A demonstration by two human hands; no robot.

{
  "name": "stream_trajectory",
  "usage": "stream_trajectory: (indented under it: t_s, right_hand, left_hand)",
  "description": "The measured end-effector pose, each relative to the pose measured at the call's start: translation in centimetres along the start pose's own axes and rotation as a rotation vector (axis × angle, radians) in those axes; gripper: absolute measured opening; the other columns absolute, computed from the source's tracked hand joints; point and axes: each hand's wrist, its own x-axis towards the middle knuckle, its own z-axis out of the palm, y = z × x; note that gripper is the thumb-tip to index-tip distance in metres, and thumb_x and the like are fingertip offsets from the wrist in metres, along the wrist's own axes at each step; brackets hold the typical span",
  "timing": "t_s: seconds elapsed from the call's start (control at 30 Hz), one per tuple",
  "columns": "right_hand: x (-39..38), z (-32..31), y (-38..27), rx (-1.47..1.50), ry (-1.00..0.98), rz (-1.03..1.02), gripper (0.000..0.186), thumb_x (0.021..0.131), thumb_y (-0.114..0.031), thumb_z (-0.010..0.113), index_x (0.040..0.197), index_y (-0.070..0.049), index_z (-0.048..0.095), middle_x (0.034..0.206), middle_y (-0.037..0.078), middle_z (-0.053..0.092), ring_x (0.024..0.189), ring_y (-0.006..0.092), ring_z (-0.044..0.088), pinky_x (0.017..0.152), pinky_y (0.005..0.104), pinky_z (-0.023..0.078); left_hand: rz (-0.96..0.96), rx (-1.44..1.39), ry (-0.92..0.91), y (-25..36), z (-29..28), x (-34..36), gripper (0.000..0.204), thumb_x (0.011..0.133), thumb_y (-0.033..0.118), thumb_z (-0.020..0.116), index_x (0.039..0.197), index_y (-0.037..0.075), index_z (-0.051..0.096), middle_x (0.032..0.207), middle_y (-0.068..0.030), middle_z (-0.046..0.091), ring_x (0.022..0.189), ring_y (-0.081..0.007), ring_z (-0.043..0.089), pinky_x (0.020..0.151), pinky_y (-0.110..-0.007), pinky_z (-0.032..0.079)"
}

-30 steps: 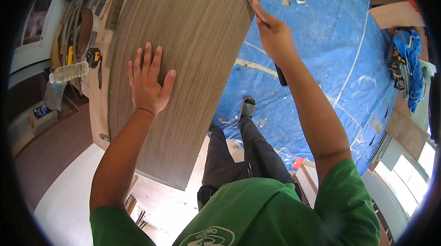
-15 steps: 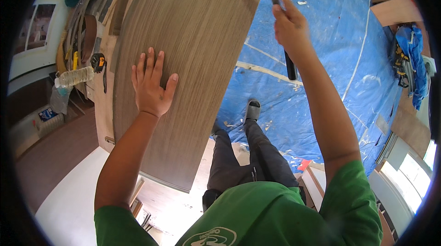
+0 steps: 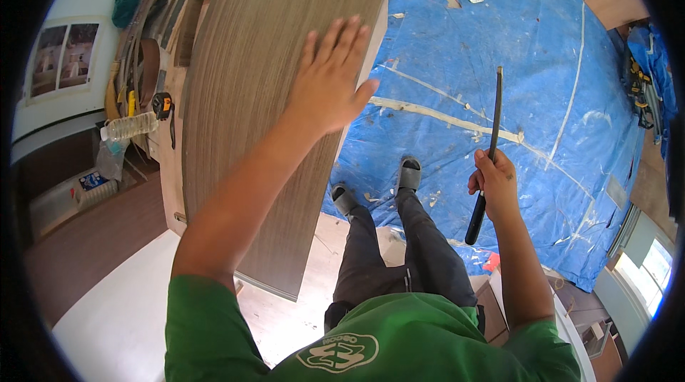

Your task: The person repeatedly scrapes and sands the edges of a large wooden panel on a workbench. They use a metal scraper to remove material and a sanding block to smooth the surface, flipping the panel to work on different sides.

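A brown wood-grain panel (image 3: pixel 242 96) lies in front of me on the left, on a pale bench. My left hand (image 3: pixel 330 82) is over the panel near its right edge, fingers stretched and spread, holding nothing. Whether its palm touches the surface I cannot tell. Out to the right of the panel, above the blue sheet, my right hand (image 3: pixel 497 182) grips a file (image 3: pixel 496 114) near its black handle. The file's long, thin dark blade points up and away from me, apart from the panel.
A tape measure (image 3: pixel 163 105) and a clear plastic bottle (image 3: pixel 130 126) are left of the panel, near several long strips (image 3: pixel 143 46). A blue sheet (image 3: pixel 442 46) with scraps and pale tape covers the floor. Boards (image 3: pixel 617 3) stand at the far right.
My left hand has slid from the panel's middle toward its far right edge. My right hand, with the file, has dropped back toward me and away from the panel.
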Motion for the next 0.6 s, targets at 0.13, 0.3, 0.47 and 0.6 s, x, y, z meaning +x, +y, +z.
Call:
stream_trajectory:
  t_s: [0.13, 0.3, 0.47, 0.6]
  right_hand:
    - [-0.5, 0.1, 0.1, 0.002, -0.037, -0.027, 0.022, 0.103, -0.025, 0.063, 0.100, -0.003, 0.059, 0.060, 0.001, 0.050, 0.048, 0.0141, 0.054, 0.047, 0.0308, 0.047]
    - [-0.9, 1.0, 1.0, -0.028, -0.041, -0.162, 0.032, 0.105, -0.025, 0.059, 0.124, 0.000, 0.060, 0.061, 0.002, 0.054, 0.048, 0.0112, 0.053, 0.045, 0.0278, 0.043]
    - [-0.8, 1.7, -2.9, -0.169, -0.020, -0.165, 0.032, 0.107, -0.023, 0.056, 0.129, 0.000, 0.059, 0.066, 0.003, 0.056, 0.049, 0.0078, 0.051, 0.042, 0.0240, 0.039]
    - [0.9, 3.0, -5.2, -0.087, -0.135, -0.230, 0.032, 0.106, -0.026, 0.061, 0.129, -0.002, 0.059, 0.070, 0.001, 0.057, 0.051, 0.0076, 0.051, 0.045, 0.0247, 0.041]
  left_hand:
    - [0.010, 0.159, 0.113, -1.2, 2.1, 8.1, 0.080, 0.098, 0.046, 0.056, 0.163, 0.009, 0.026, 0.170, -0.0124, 0.025, 0.157, -0.0322, 0.022, 0.126, -0.057, 0.017]
    - [-0.280, 0.289, 0.076, -0.9, 2.2, 10.9, 0.084, 0.100, 0.052, 0.055, 0.164, 0.008, 0.023, 0.170, -0.0159, 0.024, 0.158, -0.0301, 0.021, 0.127, -0.055, 0.017]
    - [0.164, -0.047, -0.262, 6.9, 1.8, -2.2, 0.075, 0.097, 0.036, 0.062, 0.162, 0.013, 0.033, 0.170, -0.0177, 0.021, 0.154, -0.0371, 0.029, 0.123, -0.053, 0.029]
    - [0.187, -0.641, -0.402, 8.0, -1.0, -9.3, 0.038, 0.095, 0.020, 0.067, 0.131, 0.009, 0.060, 0.158, -0.0214, 0.042, 0.141, -0.0376, 0.049, 0.113, -0.048, 0.043]
